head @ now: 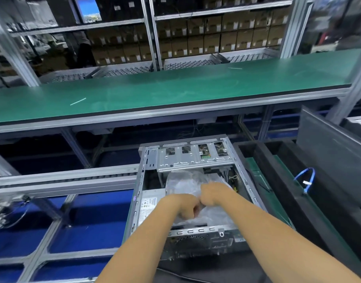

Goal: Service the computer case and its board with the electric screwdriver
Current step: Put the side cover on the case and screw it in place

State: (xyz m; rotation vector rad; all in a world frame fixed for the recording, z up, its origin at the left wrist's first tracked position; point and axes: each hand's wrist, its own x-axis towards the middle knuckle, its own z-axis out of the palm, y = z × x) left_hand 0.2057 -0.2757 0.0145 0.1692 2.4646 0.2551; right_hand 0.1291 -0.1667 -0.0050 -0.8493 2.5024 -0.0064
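Open computer case (pixel 187 193) lying flat on low line in front, side panel off, drive cage (pixel 193 158) at far end, PSU w/ white label (pixel 148 207) at left inside. Clear plastic bag (pixel 185 182) crumpled over middle of case interior, hiding whatever board sits below.

Both hands in the case, close together, nearly touching. Left hand (pixel 185 207) curled into a fist, pinching bag plastic at near-centre. Right hand (pixel 212 194) also curled, gripping same bag just beside left, slightly farther in. Fingertips hidden under knuckles, so exact pinch pts can't be made out.

No electric screwdriver in view.

Right of case: black foam tray (pixel 257 160) w/ green board edge (pixel 259 176) showing in its slot; farther right, blue cable loop (pixel 306 178) in another black bin. Dark panel (pixel 328 144) leaning upright behind it.

Above/behind: long green bench mat (pixel 175 88) w/ two thin light sticks on it. Shelving beyond w/ rows of brown cartons (pixel 216 41). Blue surface (pixel 89 221) under alu frame rails at left.
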